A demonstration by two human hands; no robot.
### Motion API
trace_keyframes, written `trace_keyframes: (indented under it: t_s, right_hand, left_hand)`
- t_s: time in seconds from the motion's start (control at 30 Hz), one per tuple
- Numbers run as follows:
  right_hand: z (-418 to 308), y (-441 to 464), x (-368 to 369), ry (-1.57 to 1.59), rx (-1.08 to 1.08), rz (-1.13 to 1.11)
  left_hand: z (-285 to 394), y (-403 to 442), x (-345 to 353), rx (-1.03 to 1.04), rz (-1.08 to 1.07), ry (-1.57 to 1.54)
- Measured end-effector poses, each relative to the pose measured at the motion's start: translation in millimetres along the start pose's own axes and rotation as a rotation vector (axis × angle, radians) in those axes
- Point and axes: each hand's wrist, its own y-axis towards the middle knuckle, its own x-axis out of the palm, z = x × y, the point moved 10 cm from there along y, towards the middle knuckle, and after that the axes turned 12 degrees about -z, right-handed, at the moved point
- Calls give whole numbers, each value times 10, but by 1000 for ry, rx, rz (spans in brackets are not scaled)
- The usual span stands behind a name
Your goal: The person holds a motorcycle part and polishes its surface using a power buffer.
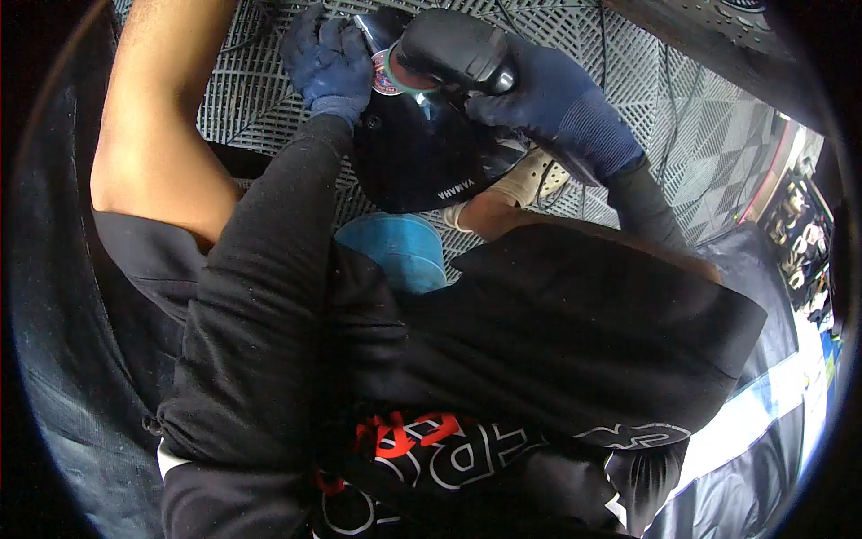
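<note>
A glossy black panel (417,166) marked YAMAHA lies between my knees, with a round coloured sticker (384,75) near its upper left edge. My left hand (329,63), in a dark blue glove, rests on that edge beside the sticker, fingers spread. In my right hand (548,99), also gloved, is a black power tool (453,47). The tool's round pad (412,79) is over the panel, right next to the sticker and partly overlapping it. Whether the pad presses on the surface cannot be made out.
A blue bucket (395,250) stands below the panel, near my body. My foot in a beige clog (530,182) is right of the panel. Dark cables (666,117) run over the grey grid floor (709,153). A dark object (718,45) overhangs the upper right.
</note>
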Motion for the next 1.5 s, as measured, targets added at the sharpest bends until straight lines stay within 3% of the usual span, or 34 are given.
trace_keyframes:
  t_s: [0.1,0.13,0.2,0.3,0.4,0.5,0.63,0.7,0.73,0.8,0.83,0.9,1.03,1.1,1.23,1.3,1.4,1.5]
  right_hand:
    - [-11,13,67,281,-125,5]
    - [-59,24,52,281,-126,4]
    - [-133,45,-60,-125,15,73]
    - [-152,97,-40,79,-104,10]
    - [-159,131,-130,-159,18,93]
    - [-214,151,-173,24,-120,56]
    - [-331,-98,-422,60,-49,133]
    - [-519,-115,-367,326,-31,-224]
    - [-494,-83,-287,327,-31,-225]
    - [-334,16,-320,132,55,19]
    - [-329,44,-312,135,56,19]
    - [-552,89,-354,269,-195,41]
    - [-462,171,-318,138,-82,29]
    - [-667,86,-384,219,-284,10]
    - [-500,148,-381,27,-76,-11]
    - [-531,227,-424,62,-128,31]
    - [-569,169,-373,90,-163,39]
    - [-547,245,-416,85,-164,49]
  left_hand:
    - [-18,-9,31,-44,-3,-76]
    - [-45,-5,42,-44,-3,-76]
    - [-104,19,74,-53,-8,-18]
    - [-109,-61,19,15,-16,-142]
    - [-52,-32,56,-45,9,-27]
    - [-9,-45,13,-55,91,-58]
    - [-78,-47,67,-36,32,-42]
    - [-100,-63,97,49,92,-43]
    - [-37,-67,15,49,91,-43]
    - [34,-31,-134,-41,10,-219]
    - [5,-44,-92,-39,8,-219]
    - [-60,-78,-65,31,113,-218]
    - [-23,-12,6,-27,-4,-43]
    - [10,-29,-85,7,-21,-201]
    - [44,-12,-53,-68,-116,-124]
    - [30,-25,-49,14,-90,-141]
    - [-18,-18,36,-78,3,-24]
    - [-5,-37,-1,-26,112,-78]
